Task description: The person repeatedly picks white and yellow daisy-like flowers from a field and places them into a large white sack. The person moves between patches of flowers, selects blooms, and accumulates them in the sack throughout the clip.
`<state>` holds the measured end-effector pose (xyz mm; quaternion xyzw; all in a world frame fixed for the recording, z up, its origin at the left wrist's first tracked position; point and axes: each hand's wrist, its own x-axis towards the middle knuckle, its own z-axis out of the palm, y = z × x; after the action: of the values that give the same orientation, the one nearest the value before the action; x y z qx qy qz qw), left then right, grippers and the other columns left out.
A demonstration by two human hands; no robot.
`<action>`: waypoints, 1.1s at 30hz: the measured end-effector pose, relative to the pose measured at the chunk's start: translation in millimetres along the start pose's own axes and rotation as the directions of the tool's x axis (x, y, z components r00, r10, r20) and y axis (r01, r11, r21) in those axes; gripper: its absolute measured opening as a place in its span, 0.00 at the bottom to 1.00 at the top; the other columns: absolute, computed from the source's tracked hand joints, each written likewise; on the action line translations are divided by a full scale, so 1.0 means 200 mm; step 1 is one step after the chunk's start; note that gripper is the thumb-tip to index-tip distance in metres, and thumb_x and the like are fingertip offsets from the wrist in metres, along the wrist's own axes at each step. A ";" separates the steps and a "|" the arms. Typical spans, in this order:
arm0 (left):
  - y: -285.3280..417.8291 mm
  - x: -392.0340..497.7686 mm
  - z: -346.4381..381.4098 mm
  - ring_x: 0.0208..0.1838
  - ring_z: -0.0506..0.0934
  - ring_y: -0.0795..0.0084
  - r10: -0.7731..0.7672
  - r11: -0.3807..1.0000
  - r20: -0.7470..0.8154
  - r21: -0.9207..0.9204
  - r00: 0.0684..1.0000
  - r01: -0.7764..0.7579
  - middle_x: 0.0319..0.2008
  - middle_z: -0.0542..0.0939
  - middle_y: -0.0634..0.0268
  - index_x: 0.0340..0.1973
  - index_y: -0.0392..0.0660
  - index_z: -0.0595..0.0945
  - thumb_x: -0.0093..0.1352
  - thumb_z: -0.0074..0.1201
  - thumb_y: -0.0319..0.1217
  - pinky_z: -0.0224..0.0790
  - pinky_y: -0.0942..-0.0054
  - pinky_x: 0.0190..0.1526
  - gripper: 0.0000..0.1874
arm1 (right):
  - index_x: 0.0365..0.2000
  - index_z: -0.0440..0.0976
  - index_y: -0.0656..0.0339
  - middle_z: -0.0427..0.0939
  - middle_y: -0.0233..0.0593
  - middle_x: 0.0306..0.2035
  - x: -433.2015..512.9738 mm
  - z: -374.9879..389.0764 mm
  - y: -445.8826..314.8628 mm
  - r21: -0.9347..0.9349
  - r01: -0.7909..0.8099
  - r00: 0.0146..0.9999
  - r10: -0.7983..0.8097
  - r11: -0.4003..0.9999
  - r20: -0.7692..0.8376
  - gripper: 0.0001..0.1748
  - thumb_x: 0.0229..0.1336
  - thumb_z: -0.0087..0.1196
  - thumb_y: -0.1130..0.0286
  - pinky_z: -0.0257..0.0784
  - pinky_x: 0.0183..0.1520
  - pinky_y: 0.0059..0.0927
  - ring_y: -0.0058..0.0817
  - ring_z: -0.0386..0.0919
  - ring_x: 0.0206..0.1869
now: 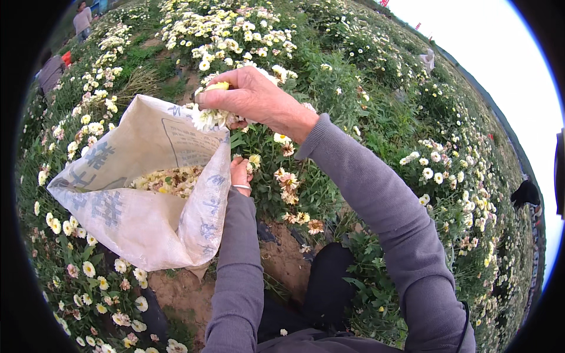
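My right hand (254, 95) grips several white and yellow chrysanthemum heads (212, 117) over the far right rim of the sack. That woven plastic sack (145, 220), pale and marked with blue writing, gapes open at my left. Loose flower heads (170, 181) in white, yellow and brownish tones lie inside it. Just right of the sack's side is my left hand (240, 172), fingers curled, with a bracelet (242, 187) at the wrist. A yellowish flower (254, 160) touches or nearly touches its fingers; whether they grip it is unclear.
Flowering plants (238, 35) surround me, with wilted blooms (289, 181) close to my hands. Bare soil (282, 251) and black plastic film (267, 231) show near my leg (331, 273). Two people (82, 21) are at the upper left. A pale bag (427, 59) stands farther off at right.
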<state>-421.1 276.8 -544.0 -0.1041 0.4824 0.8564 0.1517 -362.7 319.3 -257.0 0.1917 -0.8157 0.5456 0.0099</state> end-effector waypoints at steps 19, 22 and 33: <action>0.03 -0.26 0.05 0.11 0.61 0.87 -0.203 0.923 0.328 0.378 0.923 0.069 0.14 0.69 0.77 0.26 0.44 0.79 0.55 0.61 0.27 0.43 0.84 0.09 0.06 | 0.18 0.74 0.62 0.75 0.44 0.20 -0.33 -0.28 0.76 -0.934 0.282 0.880 0.328 0.220 0.343 0.04 0.36 0.52 0.73 0.69 0.24 0.38 0.41 0.76 0.25; 0.03 -0.31 0.02 0.17 0.71 0.84 -0.183 0.935 0.330 0.350 0.926 0.060 0.22 0.78 0.69 0.31 0.39 0.80 0.57 0.58 0.22 0.58 0.86 0.16 0.07 | 0.20 0.72 0.64 0.73 0.47 0.17 -0.46 -0.26 0.58 -0.828 0.209 0.933 0.146 0.520 0.328 0.05 0.38 0.52 0.73 0.69 0.25 0.41 0.45 0.74 0.23; -0.01 -0.48 0.00 0.19 0.70 0.85 -0.068 0.948 0.325 0.315 0.943 -0.040 0.22 0.78 0.69 0.32 0.35 0.79 0.56 0.57 0.22 0.57 0.86 0.16 0.08 | 0.34 0.76 0.64 0.77 0.44 0.26 -0.45 -0.93 0.61 -0.617 -0.208 0.943 0.322 0.759 0.078 0.13 0.47 0.45 0.73 0.72 0.34 0.34 0.35 0.77 0.31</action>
<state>-332.1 262.2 -514.1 0.0638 0.5808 0.7716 0.2515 -354.6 552.3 -310.6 0.1092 -0.9624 0.2350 -0.0809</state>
